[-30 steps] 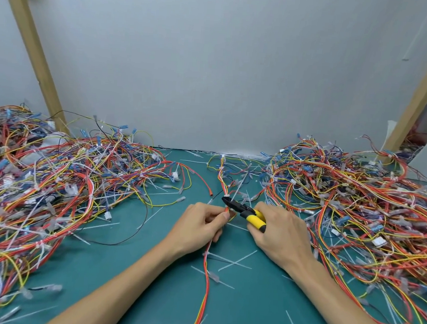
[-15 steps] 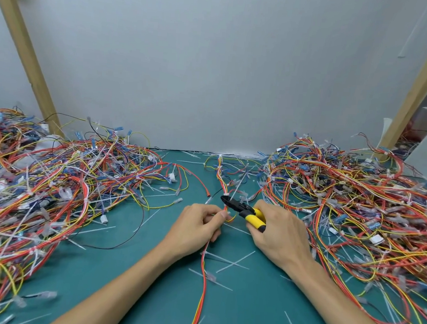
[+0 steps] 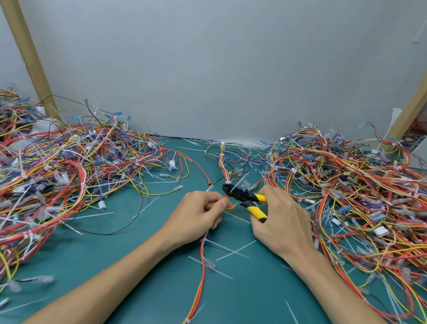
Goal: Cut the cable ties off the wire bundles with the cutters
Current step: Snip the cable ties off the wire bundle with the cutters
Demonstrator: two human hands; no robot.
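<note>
A person's left hand and right hand are showing bare, with both forearms running uncovered to the view's lower edge.

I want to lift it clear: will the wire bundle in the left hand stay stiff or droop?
Probably droop: the wire bundle lies in slack curves on the mat near the left hand. Likely light: fingertips alone hold it at the cutters. Its far end might snag loose wires.
</note>
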